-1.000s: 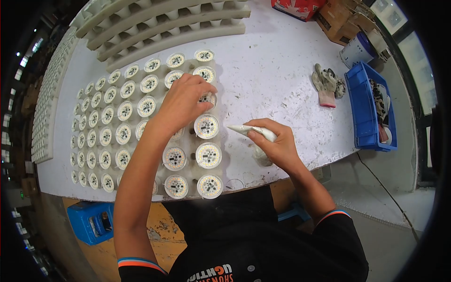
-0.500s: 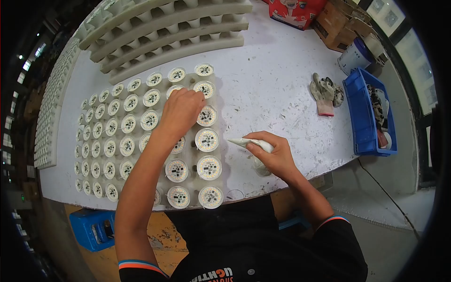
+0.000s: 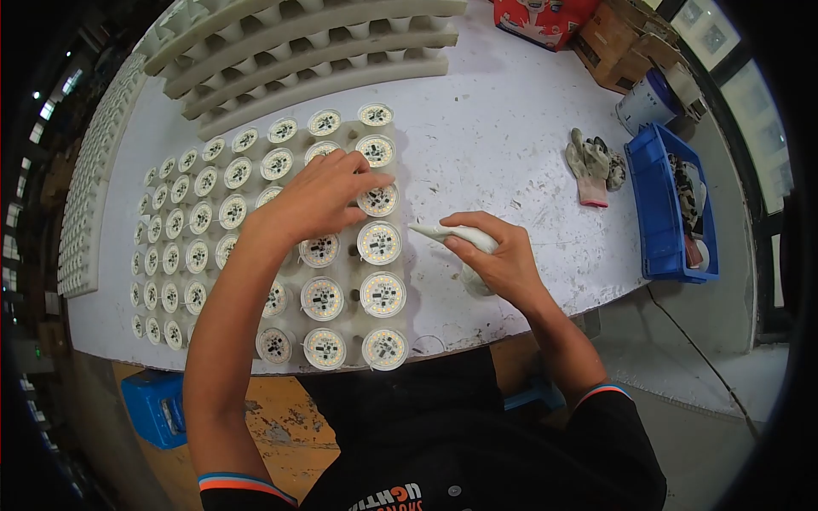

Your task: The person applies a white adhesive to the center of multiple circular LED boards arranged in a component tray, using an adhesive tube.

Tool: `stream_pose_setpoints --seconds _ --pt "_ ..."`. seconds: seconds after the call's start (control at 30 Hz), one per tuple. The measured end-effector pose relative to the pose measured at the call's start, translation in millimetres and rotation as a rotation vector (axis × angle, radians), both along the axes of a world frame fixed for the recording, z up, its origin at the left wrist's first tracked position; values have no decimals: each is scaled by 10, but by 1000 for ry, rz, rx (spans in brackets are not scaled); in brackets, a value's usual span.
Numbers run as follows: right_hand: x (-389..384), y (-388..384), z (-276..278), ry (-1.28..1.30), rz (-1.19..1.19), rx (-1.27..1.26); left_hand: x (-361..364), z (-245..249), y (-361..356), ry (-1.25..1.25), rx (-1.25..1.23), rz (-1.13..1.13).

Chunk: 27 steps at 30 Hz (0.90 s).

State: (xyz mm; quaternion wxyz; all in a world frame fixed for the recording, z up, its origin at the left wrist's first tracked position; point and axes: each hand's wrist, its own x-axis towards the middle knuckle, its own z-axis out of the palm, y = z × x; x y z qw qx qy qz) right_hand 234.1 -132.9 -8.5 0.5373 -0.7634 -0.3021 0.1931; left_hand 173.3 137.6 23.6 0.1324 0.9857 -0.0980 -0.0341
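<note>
My left hand (image 3: 319, 198) reaches over the right part of a pale foam tray (image 3: 351, 328) filled with rows of round LED bulbs. Its index finger and thumb lie on the rim of one LED bulb (image 3: 380, 201) in the rightmost column, closed around it from above and below left. Small black parts and thin wires show on the bulbs' faces. My right hand (image 3: 503, 260) is wrapped round a white piping bag (image 3: 471, 235), whose pointed tip faces left, just off the tray's right edge. The bag's lower end hangs below my palm.
Stacked foam trays (image 3: 319, 64) stand behind the bulbs, and another long tray (image 3: 98, 187) lies at the far left. To the right are work gloves (image 3: 590, 175), a blue bin (image 3: 652, 209), a tub (image 3: 645, 104), a cardboard box (image 3: 618, 47) and a red bag (image 3: 538, 21).
My left hand has moved down the rightmost column and opened its fingers wider around a bulb there. My right hand stays nearly still with the piping bag. The view has shifted slightly.
</note>
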Motion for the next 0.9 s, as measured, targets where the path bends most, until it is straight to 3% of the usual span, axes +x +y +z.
stream_pose_setpoints --seconds 0.37,0.9 --pt "103 377 -161 -544 -14 -9 -33 -93 -98 -23 -147 148" --pt "124 526 -230 -579 29 -147 -27 -184 -154 -92 -214 181"
